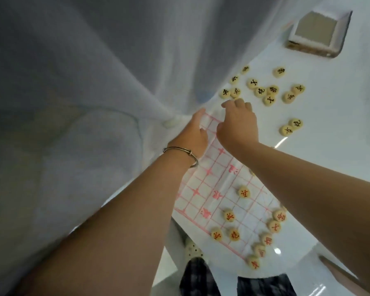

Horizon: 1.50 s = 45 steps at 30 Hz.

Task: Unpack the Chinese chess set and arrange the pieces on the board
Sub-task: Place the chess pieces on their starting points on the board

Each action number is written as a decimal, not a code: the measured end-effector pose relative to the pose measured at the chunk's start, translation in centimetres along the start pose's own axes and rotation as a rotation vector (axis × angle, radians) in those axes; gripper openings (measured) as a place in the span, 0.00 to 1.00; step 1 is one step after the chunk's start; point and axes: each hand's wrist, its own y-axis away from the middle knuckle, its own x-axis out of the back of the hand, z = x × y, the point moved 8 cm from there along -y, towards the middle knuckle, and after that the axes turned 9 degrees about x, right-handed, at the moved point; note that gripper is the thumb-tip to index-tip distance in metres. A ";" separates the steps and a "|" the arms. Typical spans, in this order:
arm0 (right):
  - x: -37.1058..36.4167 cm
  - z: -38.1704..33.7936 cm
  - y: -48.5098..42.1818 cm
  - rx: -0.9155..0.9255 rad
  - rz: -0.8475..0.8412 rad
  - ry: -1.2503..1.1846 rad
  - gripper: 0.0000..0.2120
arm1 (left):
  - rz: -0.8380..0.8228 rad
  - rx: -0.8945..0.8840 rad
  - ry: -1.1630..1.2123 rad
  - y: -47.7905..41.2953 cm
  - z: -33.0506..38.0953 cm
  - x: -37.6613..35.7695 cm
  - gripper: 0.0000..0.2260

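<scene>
A white paper board (212, 180) with a red grid lies on the white table. Several cream pieces with red characters (244, 192) stand on its near half, some in a row along the near right edge (275, 226). Several pieces with black characters (260, 91) lie loose on the table past the board's far end, and two more (291, 126) lie to the right. My left hand (192, 133), with a metal bangle on the wrist, rests flat on the board's far left corner. My right hand (237, 124) hovers over the far edge with fingers bent down, hiding what is under them.
An open cardboard box (317, 33) stands at the far right of the table (329, 167). A pale curtain (73, 82) hangs along the left and touches the board's far corner. Below the table edge are dark checked trousers (201, 278) and a pale shoe (192, 251).
</scene>
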 end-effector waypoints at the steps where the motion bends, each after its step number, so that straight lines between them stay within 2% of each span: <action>1: 0.1 -0.1 -0.1 -0.003 0.033 -0.002 0.21 | -0.009 -0.017 0.007 -0.3 0.1 0.0 0.24; 7: -0.1 0.6 0.1 -0.025 0.091 0.041 0.20 | 0.166 -0.184 -0.039 -1.0 0.7 -0.4 0.23; 13: -0.8 1.1 -1.5 0.099 0.120 0.170 0.19 | 0.268 -0.229 -0.043 -2.1 0.2 -1.1 0.23; 17: -1.0 0.1 -3.9 0.282 0.156 0.263 0.19 | 0.297 -0.227 -0.033 -3.3 -0.4 -0.4 0.22; 22: -1.1 -0.7 -5.9 0.376 0.115 0.348 0.15 | 0.304 -0.228 -0.021 -4.4 -0.2 -0.2 0.23; 27: -1.1 -0.8 -5.9 0.448 0.073 0.266 0.14 | 0.286 -0.242 -0.010 -4.0 0.2 -0.6 0.22; 29: 0.6 0.9 -5.8 0.372 0.161 0.135 0.16 | 0.274 -0.240 -0.003 -3.8 0.1 -0.6 0.23; 31: 3.5 3.8 -5.7 0.192 0.310 -0.015 0.14 | 0.252 -0.221 0.010 -3.7 0.0 -0.8 0.23; 33: 5.4 5.4 -5.7 0.117 0.359 -0.043 0.12 | 0.231 -0.195 0.024 -3.7 0.0 -0.9 0.23; 35: 5.8 5.0 -7.0 0.129 0.307 -0.015 0.12 | 0.212 -0.167 0.043 -4.0 0.1 -1.0 0.24; 39: 2.6 2.0 -10.6 0.190 0.034 0.125 0.12 | 0.203 -0.099 0.116 -4.9 0.0 -0.6 0.25; 45: 2.0 0.5 -11.4 0.141 0.004 0.229 0.17 | 0.175 -0.048 0.161 -4.5 -0.8 -0.5 0.25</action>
